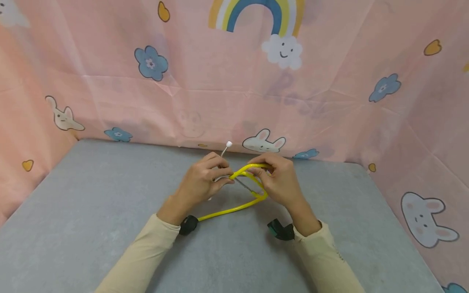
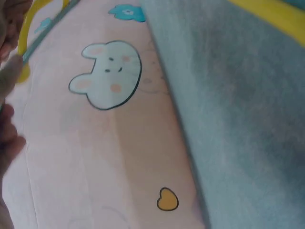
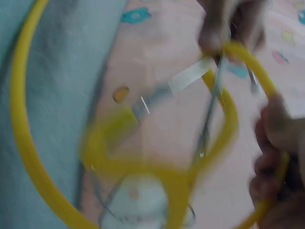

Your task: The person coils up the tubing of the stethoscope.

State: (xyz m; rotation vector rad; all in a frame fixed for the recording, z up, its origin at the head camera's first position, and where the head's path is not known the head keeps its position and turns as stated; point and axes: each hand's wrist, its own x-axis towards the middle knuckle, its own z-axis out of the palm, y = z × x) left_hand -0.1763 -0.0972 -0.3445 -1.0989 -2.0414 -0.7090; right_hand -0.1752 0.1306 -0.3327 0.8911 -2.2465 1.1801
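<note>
Both hands hold a stethoscope with yellow tubing [image 1: 234, 209] above the grey table. My left hand [image 1: 199, 179] pinches it where a yellow tube end meets the metal ear tubes. A white ear tip [image 1: 229, 144] sticks up beyond those fingers. To the right, my right hand [image 1: 282, 179] grips a bend of the tubing between thumb and fingers. A metal ear tube [image 1: 242, 184] slants between the hands toward the yellow fork. In the right wrist view the tubing [image 3: 19, 95] loops widely, partly blurred. The tubing's far end is hidden behind the left wrist.
A grey table [image 1: 91, 195] lies under the hands. Behind it and at its sides hangs a pink cloth [image 1: 220, 110] printed with rabbits, flowers and a rainbow. Black devices are at the left wrist [image 1: 188, 225] and right wrist [image 1: 281, 230].
</note>
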